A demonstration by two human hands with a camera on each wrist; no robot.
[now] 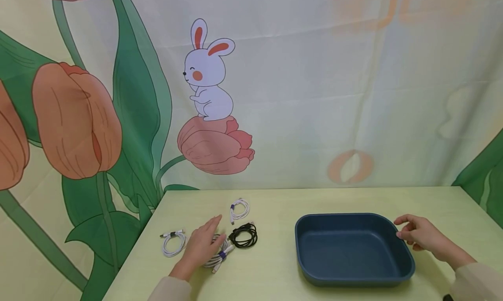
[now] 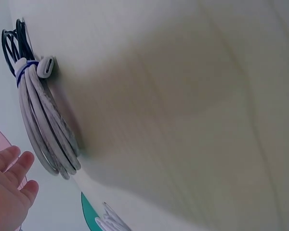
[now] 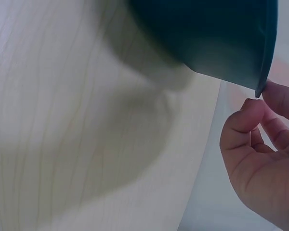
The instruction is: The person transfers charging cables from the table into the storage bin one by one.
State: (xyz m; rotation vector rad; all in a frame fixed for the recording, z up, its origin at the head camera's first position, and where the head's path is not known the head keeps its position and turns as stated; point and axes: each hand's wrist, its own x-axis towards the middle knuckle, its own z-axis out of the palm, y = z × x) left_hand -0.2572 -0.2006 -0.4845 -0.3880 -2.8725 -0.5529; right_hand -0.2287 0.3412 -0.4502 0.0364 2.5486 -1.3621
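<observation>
My left hand (image 1: 199, 247) is spread over a thick bundle of grey-white cable (image 1: 215, 261), tied with a blue strap. In the left wrist view its fingers lie apart from the coiled cable (image 2: 44, 120). A coiled black cable (image 1: 243, 236) lies just right of that bundle. Two thinner white coils lie nearby, one white cable (image 1: 240, 209) farther back and another white cable (image 1: 174, 244) to the left. At the right end of a dark blue rectangular tray (image 1: 355, 280), my right hand (image 1: 423, 236) pinches the rim between thumb and finger, the other fingers curled.
Everything rests on a pale wood-grain table (image 1: 271, 266). Behind its back edge hangs a cloth (image 1: 291, 96) printed with tulips and a rabbit. A small dark object (image 1: 448, 297) shows at the bottom right edge, too cut off to identify.
</observation>
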